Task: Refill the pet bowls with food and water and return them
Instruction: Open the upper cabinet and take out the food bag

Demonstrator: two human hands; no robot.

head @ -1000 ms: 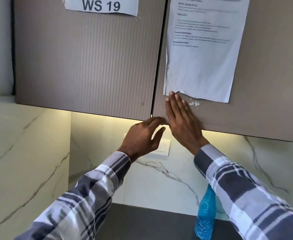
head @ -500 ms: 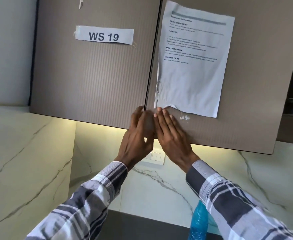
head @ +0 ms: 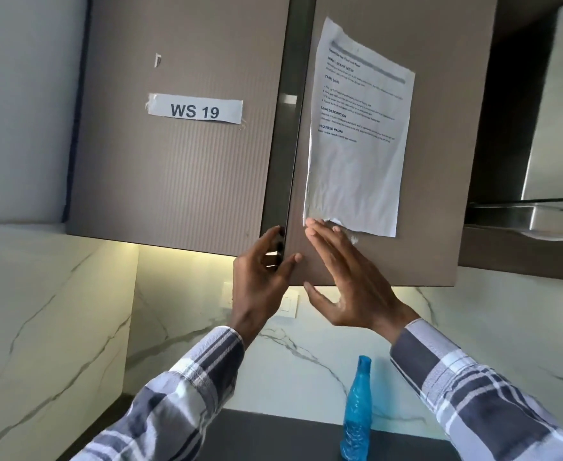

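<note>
You stood at the wall cupboard w/ both hands up. Your left hand (head: 260,281) curled its fingers behind the free edge of the right-hand door (head: 433,181), thumb on the front, gripping it at the bottom corner, prob. because the door shows no handle. Your right hand (head: 346,277) lay flat and released against the door face, just below the taped instruction sheet (head: 356,134), apparently to steady the swing. The door stood slightly ajar beside the left door marked "WS 19" (head: 195,109). No pet bowls or food in view; judged to be inside. A blue water bottle (head: 356,414) waited upright on the dark surface (head: 273,440) below.
</note>
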